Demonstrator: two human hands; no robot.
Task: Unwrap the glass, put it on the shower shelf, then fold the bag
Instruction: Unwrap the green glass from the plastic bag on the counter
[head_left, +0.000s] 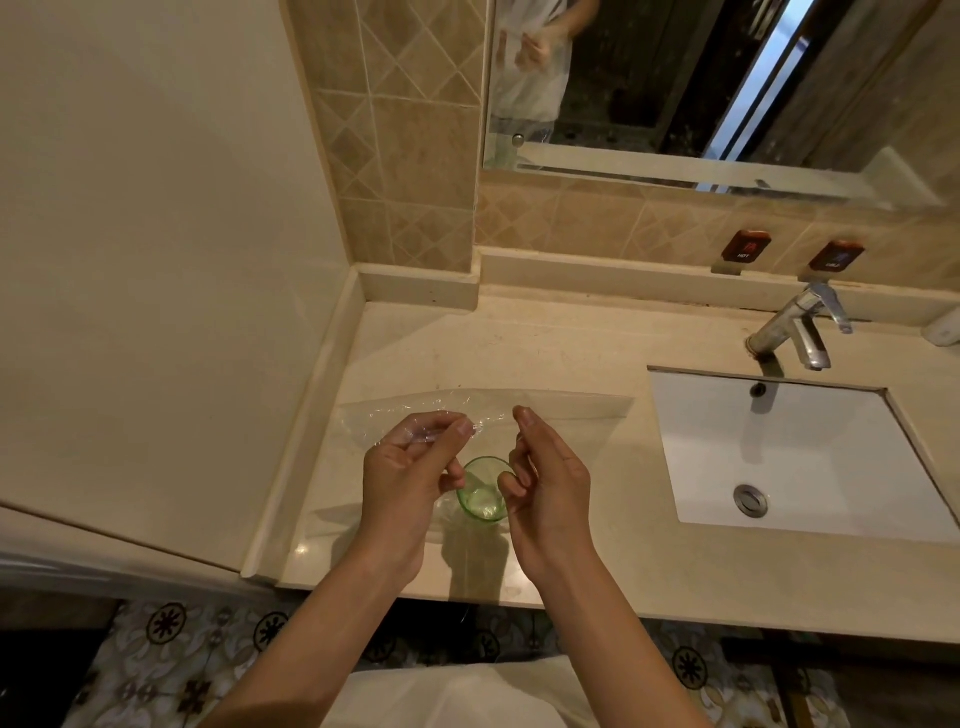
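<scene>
Left hand (402, 470) pinches clear bag (561, 415) (green glass (483, 491) below).

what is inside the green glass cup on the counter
The green glass cup shows only crinkled clear plastic bag film at its mouth; its bottom is hidden by film and glare.

One glass (483, 489), one bag (561, 410), two hands, one tap (800, 327)

Beige counter (545, 343): green glass (483, 491) upright, clear bag (561, 415) seemingly flat.
</scene>
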